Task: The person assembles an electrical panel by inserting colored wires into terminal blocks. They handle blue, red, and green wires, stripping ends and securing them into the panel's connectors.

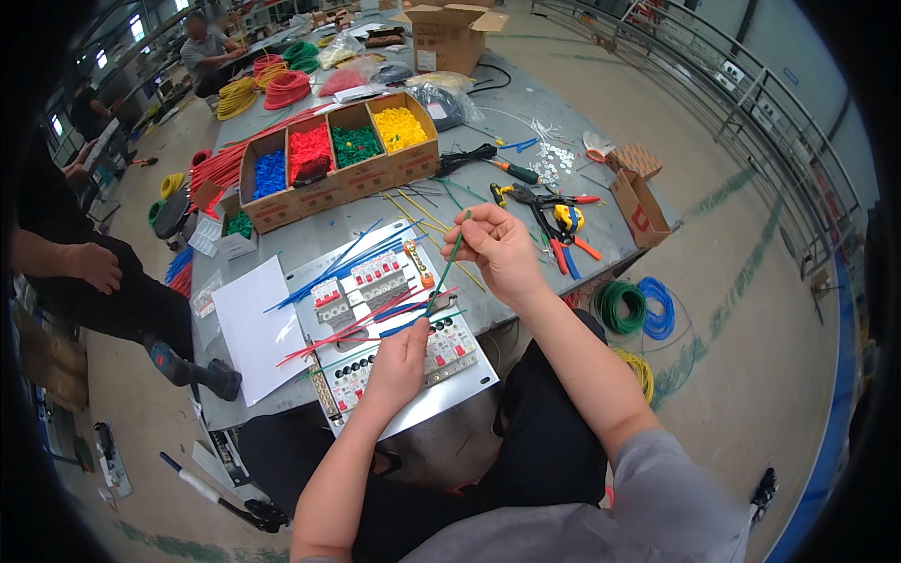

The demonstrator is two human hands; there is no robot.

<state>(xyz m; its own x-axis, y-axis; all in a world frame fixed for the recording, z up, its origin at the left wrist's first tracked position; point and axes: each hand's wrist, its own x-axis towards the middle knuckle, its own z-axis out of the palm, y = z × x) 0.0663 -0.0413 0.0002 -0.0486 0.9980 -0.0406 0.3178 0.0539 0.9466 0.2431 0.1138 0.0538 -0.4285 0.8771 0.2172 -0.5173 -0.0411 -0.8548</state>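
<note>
A thin green wire [445,274] runs slantwise between my two hands. Its upper end is pinched by my right hand [496,251], raised above the table's near edge. Lower down, my left hand [399,364] closes on the wire's other end, thumb uppermost. Beneath them lies a metal mounting plate [481,373], partly over the table edge, carrying rows of white circuit breakers [377,269] with red switches. Blue wires [349,261] and red wires [324,346] lie loose across it. A blue-handled tool [402,311] rests there too, partly hidden by my left hand.
White paper [255,328] lies left of the plate. Behind stands a divided cardboard box [347,188] of coloured small parts. Pliers [549,225] and a yellow tape measure [569,218] lie at right. Wire coils [620,307] sit on the floor. Another person [89,267] stands at left, near a power drill [192,368].
</note>
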